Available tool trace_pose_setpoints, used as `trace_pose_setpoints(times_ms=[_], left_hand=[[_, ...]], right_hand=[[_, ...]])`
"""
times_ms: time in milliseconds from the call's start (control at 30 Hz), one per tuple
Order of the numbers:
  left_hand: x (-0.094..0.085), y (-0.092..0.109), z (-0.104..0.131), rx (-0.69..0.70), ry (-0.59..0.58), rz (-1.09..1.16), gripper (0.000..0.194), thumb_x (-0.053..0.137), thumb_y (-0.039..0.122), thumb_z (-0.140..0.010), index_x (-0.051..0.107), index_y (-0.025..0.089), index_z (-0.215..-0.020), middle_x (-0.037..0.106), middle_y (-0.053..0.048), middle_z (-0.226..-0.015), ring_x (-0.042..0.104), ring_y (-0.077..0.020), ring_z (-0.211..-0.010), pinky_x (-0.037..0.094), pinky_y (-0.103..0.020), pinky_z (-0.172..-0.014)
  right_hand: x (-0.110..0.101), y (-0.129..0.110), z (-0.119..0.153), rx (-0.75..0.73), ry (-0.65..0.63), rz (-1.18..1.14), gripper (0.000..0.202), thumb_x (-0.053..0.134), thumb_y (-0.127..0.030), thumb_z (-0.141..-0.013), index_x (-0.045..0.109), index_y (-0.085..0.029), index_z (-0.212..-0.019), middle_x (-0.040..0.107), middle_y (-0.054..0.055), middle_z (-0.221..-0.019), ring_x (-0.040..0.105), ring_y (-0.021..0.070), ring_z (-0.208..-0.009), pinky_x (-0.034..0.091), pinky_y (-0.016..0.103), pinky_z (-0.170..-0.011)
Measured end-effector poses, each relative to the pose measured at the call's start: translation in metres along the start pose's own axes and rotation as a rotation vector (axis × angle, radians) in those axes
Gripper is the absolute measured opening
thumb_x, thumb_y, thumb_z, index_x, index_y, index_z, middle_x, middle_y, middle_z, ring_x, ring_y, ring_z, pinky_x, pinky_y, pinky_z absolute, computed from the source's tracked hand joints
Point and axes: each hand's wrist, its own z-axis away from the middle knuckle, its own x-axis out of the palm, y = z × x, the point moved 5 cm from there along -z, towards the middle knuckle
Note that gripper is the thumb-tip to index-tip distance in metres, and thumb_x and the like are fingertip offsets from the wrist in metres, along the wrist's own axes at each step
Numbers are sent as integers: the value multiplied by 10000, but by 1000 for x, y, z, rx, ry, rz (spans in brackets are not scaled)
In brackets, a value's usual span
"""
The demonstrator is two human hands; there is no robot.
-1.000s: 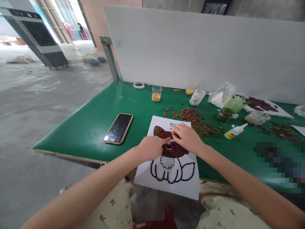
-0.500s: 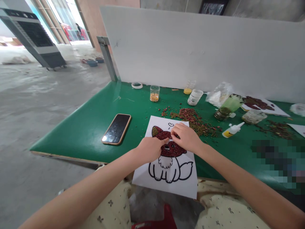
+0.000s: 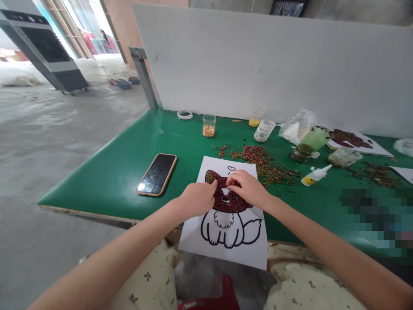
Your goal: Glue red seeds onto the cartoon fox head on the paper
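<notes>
A white sheet (image 3: 193, 234) with a black-outlined cartoon animal hangs a little over the table's front edge. The animal's head (image 3: 230, 204) is covered in dark red beans, with green ones in the left ear; its body is bare white. My left hand (image 3: 200, 198) lies at the head's left side, closed, its index fingertip near the left ear; anything between its fingers is hidden. My right hand (image 3: 247, 187) is over the upper right of the head, thumb and fingers pinched at the forehead; whatever they hold is too small to make out.
A phone (image 3: 157, 174) lies left of the sheet. Behind it are loose red and green beans (image 3: 269, 168), a cup of corn kernels (image 3: 209, 126) and a tape roll (image 3: 185, 114). A glue bottle (image 3: 316, 175), jars and a plastic bag (image 3: 297, 127) stand right. A white panel (image 3: 258, 64) rises behind.
My left hand has drawn back left, away from the middle of the forehead. My right hand has shifted slightly left and down over the animal's head.
</notes>
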Motion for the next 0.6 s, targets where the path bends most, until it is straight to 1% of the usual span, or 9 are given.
trace_pose_setpoints(times_ms=[100,233,333,400,500,600], left_hand=[[-1,1,1,15,-4,15,586,339,178,-828,316,87,-1406,684,-156,-949,650,-263,-823,455,-301,-609],[-2,3,2,57,9,38,581,338,172,-827,330,150,-1408,688,-138,-948,651,-246,-805,450,-291,-603],[0,5,2,91,8,34,583,348,180,-832,322,208,-1414,692,-115,-914,650,-234,-764,442,-284,-589],[1,6,0,95,13,23,588,359,193,-838,304,234,-1422,692,-105,-894,648,-226,-753,439,-275,-589],[3,7,-1,92,22,10,593,365,198,-840,293,239,-1427,692,-100,-857,648,-222,-744,435,-267,-585],[4,9,-2,95,27,-6,594,357,192,-835,299,224,-1425,692,-100,-819,651,-233,-728,433,-274,-570]], right_hand=[[3,0,-1,3,-7,6,111,557,-101,-773,562,-189,-706,553,16,-758,482,164,-810,363,274,-692],[2,-2,-2,23,-4,11,119,541,-86,-761,560,-186,-700,560,21,-778,491,164,-814,366,269,-680],[-4,-3,-2,26,1,10,99,548,-121,-775,573,-188,-705,566,25,-785,501,167,-813,368,270,-669],[-10,-1,-3,33,30,18,76,564,-157,-783,584,-189,-717,569,27,-788,504,169,-809,369,274,-670],[-17,2,-3,45,71,25,63,571,-176,-786,587,-190,-727,573,26,-802,506,169,-811,370,277,-681],[-18,3,-2,53,76,28,67,564,-177,-789,582,-193,-726,573,24,-809,507,169,-819,369,276,-684]])
